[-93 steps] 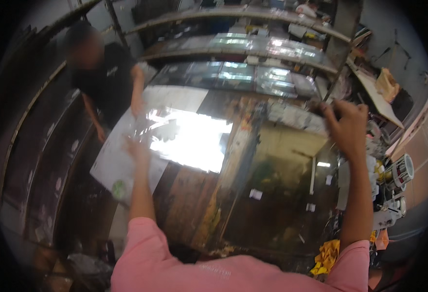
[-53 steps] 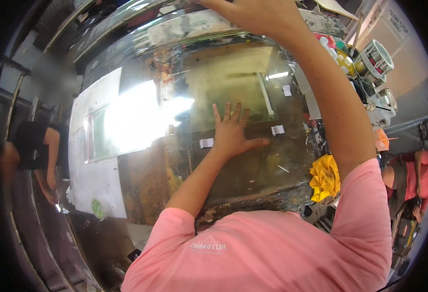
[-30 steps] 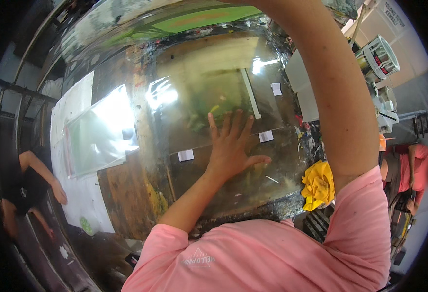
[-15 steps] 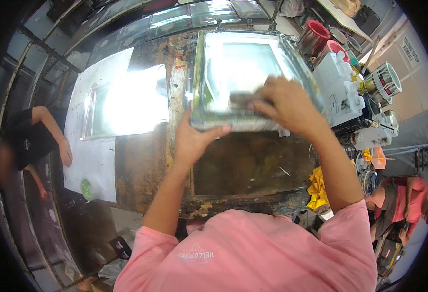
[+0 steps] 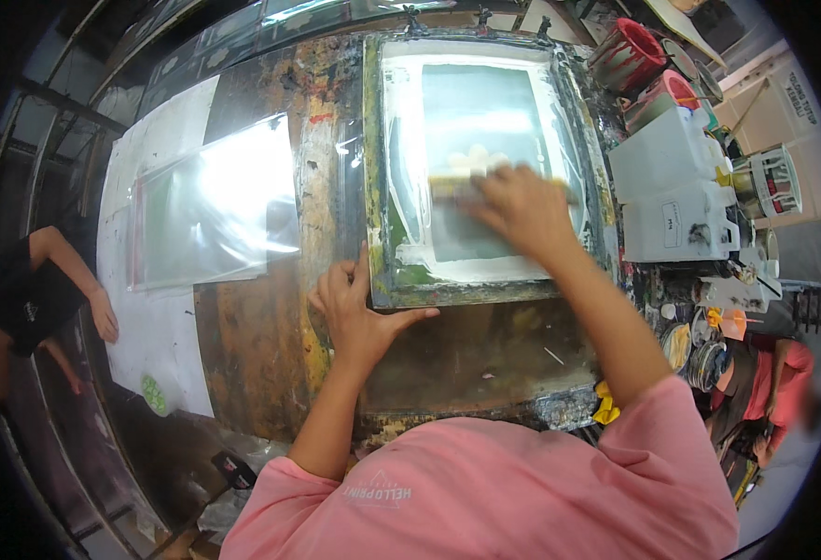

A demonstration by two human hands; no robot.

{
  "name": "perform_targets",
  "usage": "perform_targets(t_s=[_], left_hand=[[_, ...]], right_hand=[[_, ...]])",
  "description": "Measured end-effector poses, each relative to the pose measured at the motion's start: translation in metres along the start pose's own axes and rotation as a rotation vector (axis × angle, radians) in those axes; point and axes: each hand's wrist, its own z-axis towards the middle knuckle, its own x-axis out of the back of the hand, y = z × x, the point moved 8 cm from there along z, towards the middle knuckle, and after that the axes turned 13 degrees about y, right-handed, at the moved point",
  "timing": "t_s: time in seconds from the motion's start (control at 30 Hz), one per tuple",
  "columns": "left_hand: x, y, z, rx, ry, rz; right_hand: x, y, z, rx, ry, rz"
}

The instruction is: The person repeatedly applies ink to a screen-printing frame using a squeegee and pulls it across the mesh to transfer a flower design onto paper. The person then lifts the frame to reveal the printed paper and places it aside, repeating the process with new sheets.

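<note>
Frame (image 5: 485, 293) lowered, scraping apparently underway: your right hand (image 5: 527, 210), fingers clamped on scraper (image 5: 448, 189); left hand (image 5: 353, 313), fingers apart, at frame's near-left corner.

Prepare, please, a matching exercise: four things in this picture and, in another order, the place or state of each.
1. Left hand
2. Right hand
3. Clear sheeting
4. White containers

A. Gripping a flat bar
B. Lying on white paper
C. Standing right of the screen frame
D. At the frame's near left corner

Pairs: 1-D, 2-A, 3-B, 4-C
</note>
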Motion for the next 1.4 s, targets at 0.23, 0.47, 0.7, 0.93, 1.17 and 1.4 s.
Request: perform_targets(t_s=[0.23, 0.47, 0.7, 0.93, 1.17, 1.4], left_hand=[[0.009, 0.006, 0.001, 0.010, 0.034, -0.024], [0.010, 0.013, -0.004, -0.039, 0.179, -0.259], [0.006, 0.009, -0.007, 0.001, 0.148, -0.273], [0.004, 0.005, -0.010, 0.007, 0.216, -0.339], [0.024, 0.035, 0.017, 0.276, 0.216, -0.875], [0.062, 0.075, 0.076, 0.082, 0.120, -0.622]], right_hand=[[-0.045, 0.097, 0.141, -0.050, -0.249, 0.029], [-0.052, 0.138, 0.204, 0.074, 0.110, -0.025], [-0.057, 0.115, 0.150, 0.069, 0.056, -0.010], [0.025, -0.003, 0.017, -0.007, -0.130, -0.056], [0.134, -0.071, -0.009, -0.003, -0.018, 0.012], [0.217, -0.064, 0.097, 0.130, 0.523, -0.170]])
